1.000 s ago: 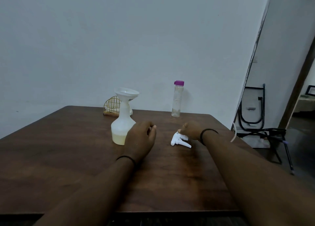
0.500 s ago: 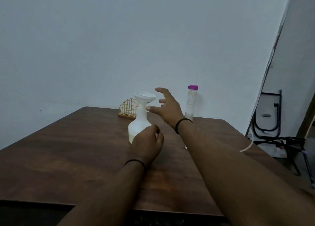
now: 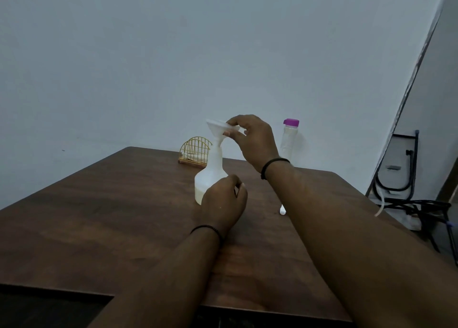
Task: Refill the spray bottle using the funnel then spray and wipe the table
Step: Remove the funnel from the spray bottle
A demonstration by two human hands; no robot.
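Head cam: my right hand [image 3: 255,139] pinches the rim of the white plastic funnel [image 3: 219,129], its stem sitting tilted in the neck of the translucent white spray bottle [image 3: 210,176] mid-table on the dark wooden table [image 3: 111,216]. My left hand [image 3: 223,201] is loosely curled by the bottle's base; can't tell if it's gripping. A clear purple-capped bottle [image 3: 288,139] and yellow wire holder [image 3: 194,150] stand behind.

No legible text or labels.
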